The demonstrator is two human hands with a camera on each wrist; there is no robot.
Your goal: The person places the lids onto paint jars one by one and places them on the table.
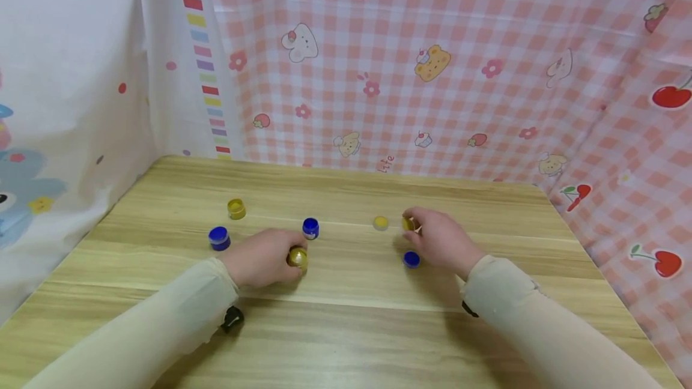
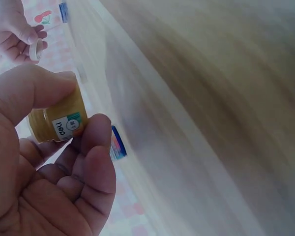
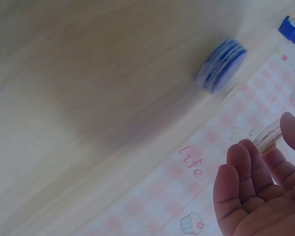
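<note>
My left hand pinches a small yellow paint jar between thumb and fingers; its label shows in the left wrist view. Just beyond that hand stands a blue paint jar. To the right, my right hand holds a thin round lid by its edge, clear-sided with yellow on it. A blue lid lies on the table close to the right hand, and a yellow lid lies to that hand's left.
Left of the left hand stand another blue jar and, farther back, a yellow jar. The wooden table meets a pink checked cloth at the back and right, with white printed cloth on the left.
</note>
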